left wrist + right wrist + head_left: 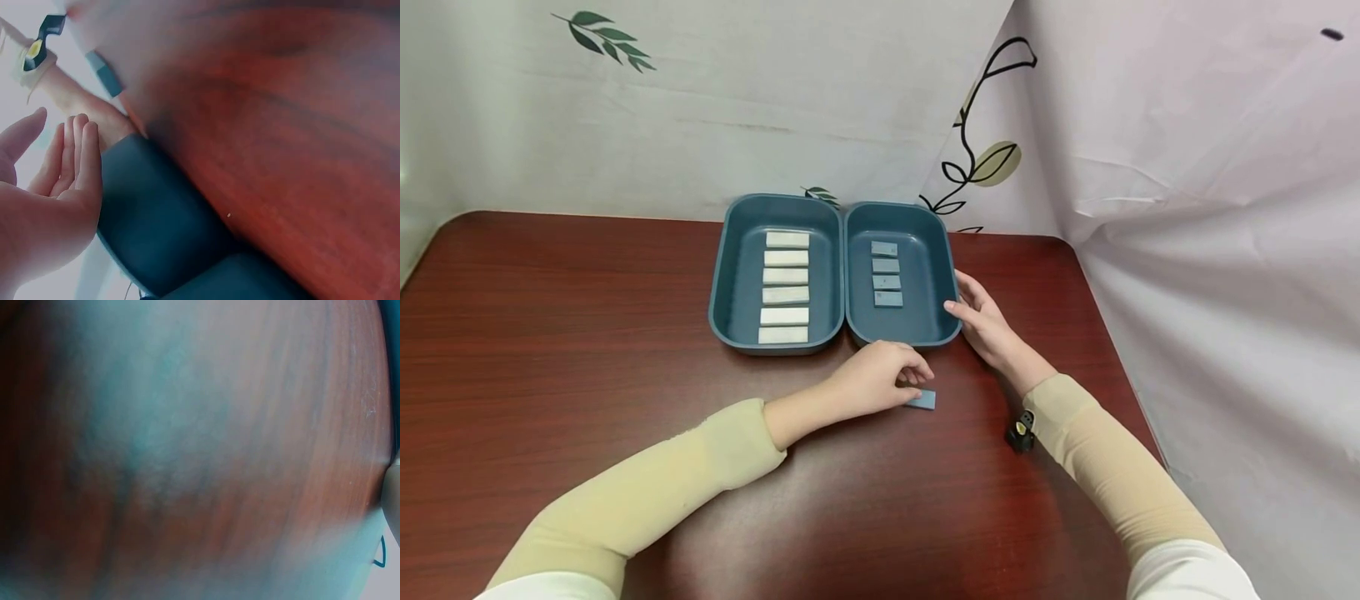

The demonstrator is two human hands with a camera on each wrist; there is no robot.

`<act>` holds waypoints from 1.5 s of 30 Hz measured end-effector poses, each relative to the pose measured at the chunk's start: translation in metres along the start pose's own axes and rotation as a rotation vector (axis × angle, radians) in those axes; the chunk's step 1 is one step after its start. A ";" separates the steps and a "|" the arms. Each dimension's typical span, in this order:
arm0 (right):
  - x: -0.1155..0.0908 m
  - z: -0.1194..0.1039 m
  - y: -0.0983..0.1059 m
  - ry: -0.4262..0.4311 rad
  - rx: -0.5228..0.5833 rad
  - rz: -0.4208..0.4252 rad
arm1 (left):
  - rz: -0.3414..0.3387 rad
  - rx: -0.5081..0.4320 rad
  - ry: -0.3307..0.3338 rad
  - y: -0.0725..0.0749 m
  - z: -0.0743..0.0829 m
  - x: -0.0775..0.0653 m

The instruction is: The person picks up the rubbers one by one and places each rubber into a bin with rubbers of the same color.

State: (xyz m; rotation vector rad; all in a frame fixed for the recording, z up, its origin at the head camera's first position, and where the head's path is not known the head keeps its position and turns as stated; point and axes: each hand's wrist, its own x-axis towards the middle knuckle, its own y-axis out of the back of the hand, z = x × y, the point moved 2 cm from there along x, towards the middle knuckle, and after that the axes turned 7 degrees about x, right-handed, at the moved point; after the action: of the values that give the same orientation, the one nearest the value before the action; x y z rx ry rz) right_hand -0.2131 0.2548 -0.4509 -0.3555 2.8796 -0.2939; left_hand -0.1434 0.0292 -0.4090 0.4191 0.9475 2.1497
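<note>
My left hand (880, 375) hovers by a small blue tile (922, 400) on the table, its thumb close over the tile's left end. The left wrist view shows the thumb and fingers apart with nothing between them, and the blue tile (105, 74) beyond. My right hand (988, 329) grips the right wall of the right-hand blue tray (925, 292), thumb over the rim and fingers along the outside. Inside that tray several blue tiles (886, 266) lie in a column. Only a fingertip (392, 497) shows at the right wrist view's edge.
A second blue tray (722, 283) stands against the first on the left, with several white tiles (786, 276) in a column. The brown table (550, 333) ends at a white patterned curtain (700, 108) behind and on the right. A small black device (1021, 432) sits at my right wrist.
</note>
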 end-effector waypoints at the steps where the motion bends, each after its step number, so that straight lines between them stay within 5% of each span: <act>1: 0.000 0.000 0.000 -0.002 0.004 0.001 | -0.004 0.007 0.003 -0.001 -0.001 0.000; 32: -0.001 -0.001 -0.001 -0.002 0.000 -0.015 | -0.100 0.138 0.072 -0.028 -0.015 0.011; 45: -0.001 -0.001 0.000 -0.002 0.008 -0.007 | -0.105 0.040 0.098 -0.026 -0.014 0.013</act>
State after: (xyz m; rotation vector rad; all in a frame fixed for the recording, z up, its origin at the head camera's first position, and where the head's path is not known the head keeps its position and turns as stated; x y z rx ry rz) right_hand -0.2124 0.2551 -0.4500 -0.3642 2.8754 -0.3064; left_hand -0.1472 0.0438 -0.4377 0.2791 1.0455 2.0744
